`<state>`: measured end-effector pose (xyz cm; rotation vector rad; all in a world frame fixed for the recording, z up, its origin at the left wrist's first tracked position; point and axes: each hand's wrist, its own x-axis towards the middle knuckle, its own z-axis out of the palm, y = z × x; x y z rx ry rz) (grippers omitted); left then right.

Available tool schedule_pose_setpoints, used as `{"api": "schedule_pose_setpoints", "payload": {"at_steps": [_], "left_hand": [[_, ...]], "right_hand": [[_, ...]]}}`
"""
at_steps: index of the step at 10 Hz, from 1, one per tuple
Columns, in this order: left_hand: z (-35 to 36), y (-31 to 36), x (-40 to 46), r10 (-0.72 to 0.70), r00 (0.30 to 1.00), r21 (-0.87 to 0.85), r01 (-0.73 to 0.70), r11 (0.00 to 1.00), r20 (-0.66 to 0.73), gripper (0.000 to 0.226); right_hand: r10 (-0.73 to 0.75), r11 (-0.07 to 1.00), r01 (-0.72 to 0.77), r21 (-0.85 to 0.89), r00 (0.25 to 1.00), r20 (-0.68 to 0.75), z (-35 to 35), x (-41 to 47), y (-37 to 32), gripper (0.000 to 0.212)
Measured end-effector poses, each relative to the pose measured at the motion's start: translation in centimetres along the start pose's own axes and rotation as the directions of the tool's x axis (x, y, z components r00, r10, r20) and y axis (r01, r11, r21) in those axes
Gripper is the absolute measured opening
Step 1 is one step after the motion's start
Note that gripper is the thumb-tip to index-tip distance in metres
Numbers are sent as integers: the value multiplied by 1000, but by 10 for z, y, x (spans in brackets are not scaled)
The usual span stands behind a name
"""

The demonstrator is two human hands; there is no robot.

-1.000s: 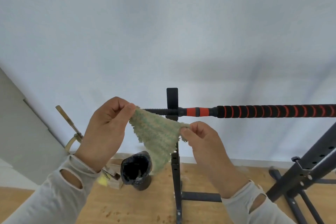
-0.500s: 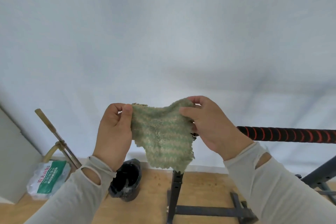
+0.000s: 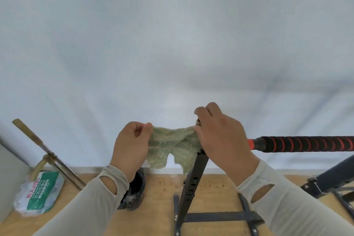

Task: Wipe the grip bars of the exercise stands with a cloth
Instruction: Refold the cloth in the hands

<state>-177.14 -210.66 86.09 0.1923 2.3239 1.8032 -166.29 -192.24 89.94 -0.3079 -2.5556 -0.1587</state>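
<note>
Cloth (image 3: 172, 147): pale green, fuzzy and ragged-edged, stretched between the two hands in front of the white wall, its lower edge hanging in two uneven flaps; its right part lies against the top of the black upright.
Left hand (image 3: 132, 145): fingers curled, thumb and forefinger pinching the cloth's left edge; the wrist comes out of a light grey sleeve with an oval hole.
Right hand (image 3: 220, 138): knuckles up, fingers curled over the cloth's right edge at the top of the upright; whether the fingers also touch the bar beneath cannot be told.
Hands: apart, the cloth spanning the gap between them.
Grip bar (image 3: 306, 143): horizontal, black with red spiral bands, a red collar at its left end just beside the right hand, running off the right edge of the view.
Upright (image 3: 195, 174): black perforated post leaning slightly, rising from flat black base bars on the floor to the right hand.
Second stand (image 3: 333, 180): dark frame at the right edge, only partly visible.
Floor (image 3: 162, 193): light wood, with small specks.
Black pot (image 3: 136, 191): on the floor beneath the left wrist, mostly hidden by the sleeve.
Plastic bag (image 3: 40, 195): green and white with red lettering, on the floor at the left.
Bamboo-handled tool (image 3: 46, 157): leaning against the wall just above the bag.
</note>
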Motion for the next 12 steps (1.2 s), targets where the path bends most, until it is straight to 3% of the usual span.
{"api": "schedule_pose_setpoints", "payload": {"at_steps": [1,2,3,4,5,6,8,10,11,12], "left_hand": [[-2,-6,4,-38,999,-50,38,998,7,19],[-3,-10,6,-24,999,-72,22,997,-26,10],[-4,-13,0,11,999,-102,-14,995,-30,6],[-7,-17,-8,30,999,-67,-28,997,31,12],[-10,-21,-14,66,989,21,-70,997,132,23],[-11,-22,-15,120,977,126,-143,982,179,30],[-8,-16,-14,195,952,212,-247,946,237,28],[-11,-10,-9,212,934,315,-301,900,286,27],[-14,-17,-6,173,932,358,-287,889,318,32],[-25,-15,-10,185,947,351,-273,896,262,36]], "right_hand": [[-41,982,55,182,996,-82,-7,-8,-6,7],[-116,981,91,169,982,149,-16,-9,-14,20],[-119,992,91,85,889,442,-16,-3,-16,27],[-173,978,207,-4,828,534,-11,3,-19,10],[-187,952,295,-76,765,617,-13,7,-18,10],[-181,973,230,-9,789,587,-22,7,-15,22],[-142,981,192,-26,804,577,-14,6,-19,15],[-15,996,63,-57,791,611,-23,12,-8,13],[0,1000,7,-8,785,619,-29,10,-2,16],[31,989,-111,100,810,585,-47,4,16,27]]}}
